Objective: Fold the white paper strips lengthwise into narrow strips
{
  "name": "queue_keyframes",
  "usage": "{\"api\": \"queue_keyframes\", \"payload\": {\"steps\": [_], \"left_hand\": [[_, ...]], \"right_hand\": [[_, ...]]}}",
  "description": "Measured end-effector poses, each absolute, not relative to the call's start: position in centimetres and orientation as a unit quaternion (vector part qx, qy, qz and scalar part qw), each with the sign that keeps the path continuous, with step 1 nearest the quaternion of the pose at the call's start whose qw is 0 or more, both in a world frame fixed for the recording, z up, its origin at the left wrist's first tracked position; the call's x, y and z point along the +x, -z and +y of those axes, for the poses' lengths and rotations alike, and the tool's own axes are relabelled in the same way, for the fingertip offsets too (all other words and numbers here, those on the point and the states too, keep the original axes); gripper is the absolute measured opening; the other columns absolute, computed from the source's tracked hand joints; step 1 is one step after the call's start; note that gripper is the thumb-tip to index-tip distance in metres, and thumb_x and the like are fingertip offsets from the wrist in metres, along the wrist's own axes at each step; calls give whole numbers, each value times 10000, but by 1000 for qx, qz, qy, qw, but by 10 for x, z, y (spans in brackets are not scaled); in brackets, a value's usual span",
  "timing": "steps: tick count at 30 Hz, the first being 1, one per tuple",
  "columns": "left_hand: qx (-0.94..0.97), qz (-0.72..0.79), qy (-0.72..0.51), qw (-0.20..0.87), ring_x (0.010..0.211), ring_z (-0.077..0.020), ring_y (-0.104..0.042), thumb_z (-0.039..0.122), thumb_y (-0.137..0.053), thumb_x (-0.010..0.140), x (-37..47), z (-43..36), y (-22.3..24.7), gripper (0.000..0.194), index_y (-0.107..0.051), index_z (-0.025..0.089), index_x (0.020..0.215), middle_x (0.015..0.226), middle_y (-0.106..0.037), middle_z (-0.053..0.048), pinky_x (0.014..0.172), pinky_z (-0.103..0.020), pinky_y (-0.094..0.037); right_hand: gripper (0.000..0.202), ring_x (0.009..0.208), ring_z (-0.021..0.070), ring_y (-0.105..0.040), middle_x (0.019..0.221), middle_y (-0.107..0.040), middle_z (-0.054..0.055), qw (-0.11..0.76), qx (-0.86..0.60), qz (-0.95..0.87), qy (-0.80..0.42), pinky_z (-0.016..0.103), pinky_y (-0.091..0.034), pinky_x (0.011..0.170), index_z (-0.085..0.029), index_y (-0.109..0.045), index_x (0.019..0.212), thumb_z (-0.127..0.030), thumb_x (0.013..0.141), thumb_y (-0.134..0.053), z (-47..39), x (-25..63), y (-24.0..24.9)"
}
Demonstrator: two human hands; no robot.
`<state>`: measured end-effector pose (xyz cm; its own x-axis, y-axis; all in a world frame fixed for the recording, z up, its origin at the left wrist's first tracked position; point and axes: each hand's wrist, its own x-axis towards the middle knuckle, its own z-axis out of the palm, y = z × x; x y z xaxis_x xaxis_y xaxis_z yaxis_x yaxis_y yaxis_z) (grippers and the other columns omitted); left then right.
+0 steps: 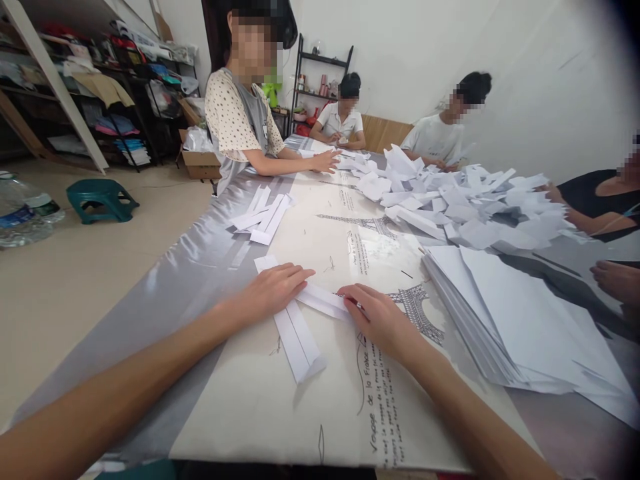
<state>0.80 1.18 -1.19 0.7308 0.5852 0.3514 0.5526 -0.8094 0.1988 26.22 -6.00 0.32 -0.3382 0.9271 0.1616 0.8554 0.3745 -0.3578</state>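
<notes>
A narrow folded paper strip [326, 300] lies slantwise between my hands on the printed tablecloth [250, 413]. My left hand [270, 288] rests over its left end, palm down, fingers stretched out together. At the other end, the fingers of my right hand [374, 312] are curled and closed on the strip's edge. Under the left hand runs another folded paper strip [299, 343], crossing the first, with its lower end flared. A stack of white paper sheets [530, 313] lies to the right of my right hand.
Beyond my left hand is a small group of folded strips [265, 217]. A large heap of folded paper [450, 200] covers the table's far right. A person [245, 127] stands at the left edge; others sit around the far side and right. A green stool [101, 198] stands on the floor.
</notes>
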Motion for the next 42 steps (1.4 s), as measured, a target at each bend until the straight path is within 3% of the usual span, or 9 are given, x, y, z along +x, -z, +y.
{"api": "queue_keyframes", "payload": {"steps": [6, 9, 11, 17, 20, 24, 35, 42], "left_hand": [[931, 303, -202, 30, 983, -202, -602, 214, -343, 1078, 13, 16, 13, 296, -615, 149, 1177, 1052, -642, -73, 884, -329, -483], [937, 290, -194, -7, 926, -204, -580, 177, -354, 1069, 15, 18, 15, 292, -643, 148, 1050, 971, -621, -67, 882, -342, -467], [938, 285, -197, -22, 906, -201, -570, 165, -365, 1065, 16, 19, 16, 289, -645, 154, 993, 937, -606, -59, 895, -349, -460], [928, 289, -225, -75, 899, -198, -553, 127, -385, 1049, 18, 23, 23, 285, -616, 144, 883, 936, -601, -63, 986, -383, -439], [924, 283, -237, -102, 898, -185, -563, 102, -379, 1043, 18, 27, 28, 293, -625, 151, 894, 948, -609, -53, 1095, -432, -361], [924, 293, -235, -65, 897, -167, -585, 134, -367, 1059, 16, 27, 28, 308, -638, 172, 915, 948, -626, -31, 1120, -420, -332], [920, 313, -192, -139, 852, -171, -583, 85, -361, 1037, 19, 25, 27, 316, -629, 174, 896, 931, -624, -32, 1175, -552, -250], [917, 323, -160, -171, 939, -198, -608, 11, -402, 988, 18, 14, 18, 276, -626, 164, 939, 999, -639, -57, 1190, -567, -241]], "right_hand": [[242, 741, 204, -664, 986, -686, 72, 141, -529, -837, 0, 324, -529, 582, -207, -644, 1107, -132, 1014, -433, -57, 263, 0], [398, 1019, 280, -677, 1196, -677, 133, 151, -456, -873, 84, 451, -586, 799, -172, -613, 1228, 11, 952, -393, -61, 262, 3], [515, 1225, 293, -612, 1347, -633, 143, 151, -400, -900, 88, 515, -550, 971, -163, -563, 1326, 75, 916, -361, -64, 259, 6], [637, 1467, 255, -409, 1562, -456, 155, 137, -366, -920, 17, 509, -450, 1161, -132, -366, 1530, 80, 932, -308, -68, 252, 21], [722, 1509, 237, -327, 1608, -390, 136, 130, -376, -917, -7, 521, -402, 1198, -158, -260, 1591, 98, 916, -259, -67, 254, 28], [701, 1532, 227, -256, 1639, -331, 122, 128, -387, -913, -21, 521, -361, 1222, -182, -189, 1619, 49, 961, -257, -68, 254, 33], [532, 1509, 250, -313, 1616, -376, 126, 144, -433, -888, -46, 516, -365, 1217, -181, -280, 1599, -178, 1068, -299, -76, 238, 22], [513, 1496, 245, -352, 1610, -395, 110, 146, -442, -883, -69, 516, -372, 1213, -198, -316, 1584, -206, 1072, -314, -77, 237, 16]]}}
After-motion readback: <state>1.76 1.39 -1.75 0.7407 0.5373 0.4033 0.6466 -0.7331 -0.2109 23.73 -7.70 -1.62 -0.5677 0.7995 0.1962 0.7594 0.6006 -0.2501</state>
